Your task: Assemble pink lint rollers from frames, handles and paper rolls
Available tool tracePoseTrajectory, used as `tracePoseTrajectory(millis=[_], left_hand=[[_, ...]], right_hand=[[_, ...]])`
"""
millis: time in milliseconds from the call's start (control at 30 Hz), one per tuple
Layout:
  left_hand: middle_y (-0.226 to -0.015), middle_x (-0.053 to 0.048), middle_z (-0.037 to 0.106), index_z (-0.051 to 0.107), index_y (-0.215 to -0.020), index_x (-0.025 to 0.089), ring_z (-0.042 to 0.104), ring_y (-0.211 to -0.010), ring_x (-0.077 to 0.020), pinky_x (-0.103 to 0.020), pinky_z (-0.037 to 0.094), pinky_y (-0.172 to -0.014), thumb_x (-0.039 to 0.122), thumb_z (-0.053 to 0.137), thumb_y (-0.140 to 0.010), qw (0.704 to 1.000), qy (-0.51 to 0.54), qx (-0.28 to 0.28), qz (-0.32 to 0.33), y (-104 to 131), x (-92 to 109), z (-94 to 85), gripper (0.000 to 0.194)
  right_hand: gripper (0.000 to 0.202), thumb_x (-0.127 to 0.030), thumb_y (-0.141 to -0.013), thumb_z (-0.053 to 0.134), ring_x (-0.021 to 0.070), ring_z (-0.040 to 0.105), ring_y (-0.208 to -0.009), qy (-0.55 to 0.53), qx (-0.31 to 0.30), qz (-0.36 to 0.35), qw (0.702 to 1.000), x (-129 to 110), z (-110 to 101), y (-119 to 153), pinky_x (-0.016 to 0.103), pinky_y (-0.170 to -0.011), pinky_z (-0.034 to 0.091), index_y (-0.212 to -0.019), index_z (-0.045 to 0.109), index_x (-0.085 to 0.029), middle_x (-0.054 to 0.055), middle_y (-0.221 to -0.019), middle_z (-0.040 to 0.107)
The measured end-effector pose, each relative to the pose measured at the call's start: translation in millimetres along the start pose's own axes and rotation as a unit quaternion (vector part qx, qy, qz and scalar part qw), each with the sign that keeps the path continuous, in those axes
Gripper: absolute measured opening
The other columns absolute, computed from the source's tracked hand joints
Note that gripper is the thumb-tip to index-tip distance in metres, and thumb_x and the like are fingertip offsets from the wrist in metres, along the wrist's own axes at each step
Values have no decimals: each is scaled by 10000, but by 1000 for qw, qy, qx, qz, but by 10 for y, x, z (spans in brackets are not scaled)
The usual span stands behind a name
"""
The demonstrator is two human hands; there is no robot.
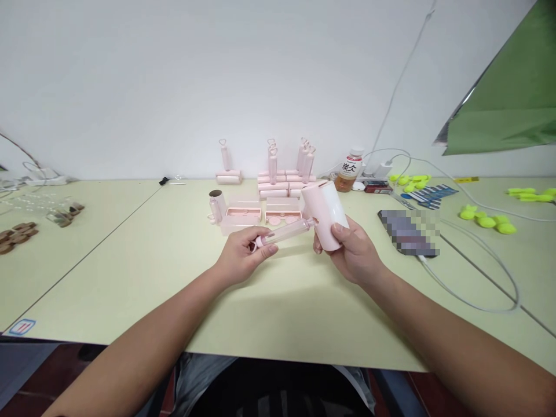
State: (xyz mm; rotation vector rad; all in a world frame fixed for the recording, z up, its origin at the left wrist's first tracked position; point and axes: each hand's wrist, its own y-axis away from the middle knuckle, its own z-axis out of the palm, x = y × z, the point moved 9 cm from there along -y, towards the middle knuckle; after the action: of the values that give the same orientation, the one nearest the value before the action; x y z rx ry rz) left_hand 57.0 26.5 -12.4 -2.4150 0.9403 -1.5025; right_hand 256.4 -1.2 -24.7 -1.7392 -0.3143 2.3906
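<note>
My left hand (243, 255) pinches the near end of a clear pink tube (286, 231), which slants up to the right. Its far tip meets the side of a pink and white cylinder (324, 214), by a small hole. My right hand (354, 249) is wrapped round that cylinder and holds it tilted above the table. Behind my hands lie two open pink cases (243, 213) with clear lids. Left of them a small cylinder with a dark open top (217, 202) stands beside another pink tube (214, 211).
Pink boxes (273, 190) and upright pink tubes (273, 167) stand by the wall. To the right are a bottle (348, 171), a phone (402, 234) with a cable, and yellow pieces (486, 220). Brown pieces (15, 234) lie far left.
</note>
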Motion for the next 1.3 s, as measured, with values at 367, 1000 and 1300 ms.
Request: tracePoseTrajectory(millis=[367,1000,1300], left_hand=[[-830,-30,700,724,-985,183,543,-668,-141,-274,425,-648,404,648,-828,998,-49,2,-35,13,-108,2,282],[-726,13,609,666,-972,187,517,-634,-125,-253,400,-612,444,587,-861,998,-26,-14,-56,41,-73,144,291],[-937,-33,658,563,-1213,191,579,-774,-154,-268,455,-704,452,502,-928,988,62,-138,2,174,123,621,392]], right_hand=[[383,-432,-758,737,142,531,-600,199,62,-25,978,-78,-109,2,292,-526,454,-1027,616,-188,2,-771,586],[508,-533,-727,733,149,556,-614,103,11,12,995,-11,-54,-45,325,-556,508,-1097,578,-221,23,-889,604],[511,-571,-764,707,174,601,-744,160,-74,55,983,279,231,95,347,-709,514,-1098,602,-198,68,-946,649]])
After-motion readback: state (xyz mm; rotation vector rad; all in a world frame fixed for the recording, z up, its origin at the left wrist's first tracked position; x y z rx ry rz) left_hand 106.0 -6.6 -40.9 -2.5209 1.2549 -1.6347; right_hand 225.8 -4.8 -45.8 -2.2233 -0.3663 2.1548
